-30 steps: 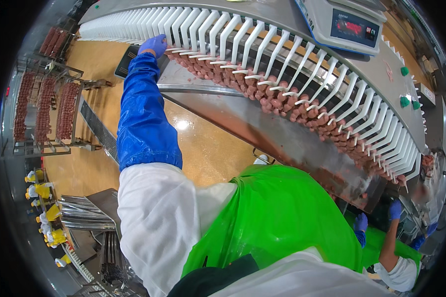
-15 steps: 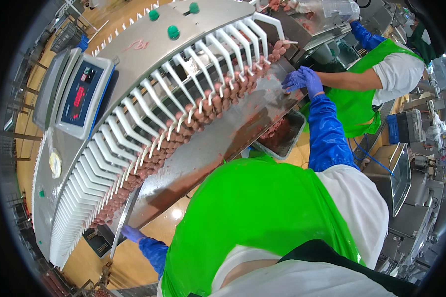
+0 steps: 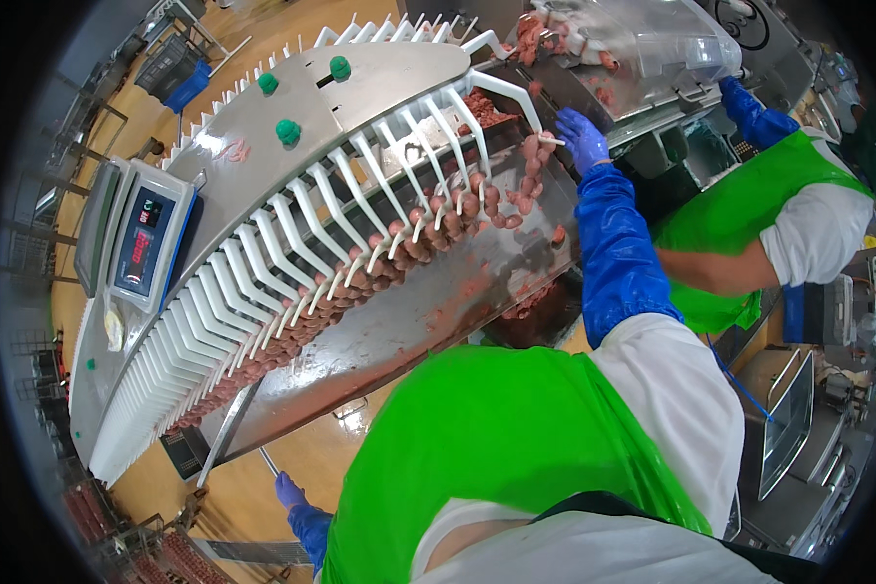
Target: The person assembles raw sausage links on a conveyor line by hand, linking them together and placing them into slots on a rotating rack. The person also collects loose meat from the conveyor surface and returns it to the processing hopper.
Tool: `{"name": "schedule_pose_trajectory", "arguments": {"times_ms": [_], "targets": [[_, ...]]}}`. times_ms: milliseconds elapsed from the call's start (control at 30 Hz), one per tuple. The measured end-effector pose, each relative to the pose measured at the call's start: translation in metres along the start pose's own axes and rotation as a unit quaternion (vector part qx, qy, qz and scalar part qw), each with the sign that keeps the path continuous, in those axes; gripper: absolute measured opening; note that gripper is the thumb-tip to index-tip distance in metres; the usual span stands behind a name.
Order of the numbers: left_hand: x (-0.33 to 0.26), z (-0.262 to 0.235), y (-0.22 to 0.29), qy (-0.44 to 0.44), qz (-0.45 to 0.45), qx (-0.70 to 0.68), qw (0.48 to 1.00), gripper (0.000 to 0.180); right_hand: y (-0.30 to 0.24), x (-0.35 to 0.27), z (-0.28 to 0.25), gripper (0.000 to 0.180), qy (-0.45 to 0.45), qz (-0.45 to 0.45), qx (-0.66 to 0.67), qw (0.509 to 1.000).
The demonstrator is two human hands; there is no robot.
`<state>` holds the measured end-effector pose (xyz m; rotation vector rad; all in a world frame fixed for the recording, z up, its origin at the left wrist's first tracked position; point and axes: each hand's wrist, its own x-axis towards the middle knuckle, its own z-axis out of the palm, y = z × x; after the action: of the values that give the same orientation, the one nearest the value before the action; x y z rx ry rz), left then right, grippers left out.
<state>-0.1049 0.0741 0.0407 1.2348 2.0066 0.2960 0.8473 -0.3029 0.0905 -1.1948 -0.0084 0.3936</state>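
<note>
My right hand [image 3: 582,139], in a purple glove with a blue sleeve, has its fingers apart beside the last white hook. A string of linked sausages [image 3: 530,175] dangles from that hook, just left of the hand. Many more sausage links [image 3: 360,277] hang along the row of white hooks [image 3: 258,248] on a curved metal conveyor [image 3: 360,102]. Low on the left, my left hand [image 3: 289,491], also gloved in purple, is by the end of a thin pale rod [image 3: 269,460]. Its fingers are too small to make out around the rod.
A metal tray [image 3: 380,336] with meat scraps runs below the hooks. On the conveyor stands a scale [image 3: 151,234] with a red display. A co-worker in a green apron [image 3: 740,195] stands close on the right, by a clear cover [image 3: 672,44]. Ground meat fills a bin [image 3: 530,311].
My right hand has moved up and left to the end hook, away from the co-worker's hand. The hooks and sausages have shifted in view. My left hand appears lower, away from the tray edge.
</note>
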Motion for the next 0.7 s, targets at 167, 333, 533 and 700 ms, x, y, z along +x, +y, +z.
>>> {"name": "schedule_pose_trajectory", "arguments": {"times_ms": [167,333,533,700], "targets": [[-0.048,-0.006,-0.023,-0.046,0.009,0.032,0.998,0.035,0.006,0.045,0.019,0.048,-0.034,0.003,0.063,0.997],[-0.076,-0.036,-0.052,-0.126,0.035,0.091,0.987,0.025,0.001,0.078,0.050,0.052,-0.079,-0.014,0.028,0.996],[-0.092,-0.056,-0.074,-0.141,0.065,0.106,0.982,0.021,0.024,0.091,0.066,0.054,-0.172,0.014,0.110,0.979],[-0.098,-0.048,-0.072,-0.183,0.056,0.061,0.980,0.022,0.091,0.096,0.049,0.045,-0.225,-0.012,-0.335,0.915]]}}
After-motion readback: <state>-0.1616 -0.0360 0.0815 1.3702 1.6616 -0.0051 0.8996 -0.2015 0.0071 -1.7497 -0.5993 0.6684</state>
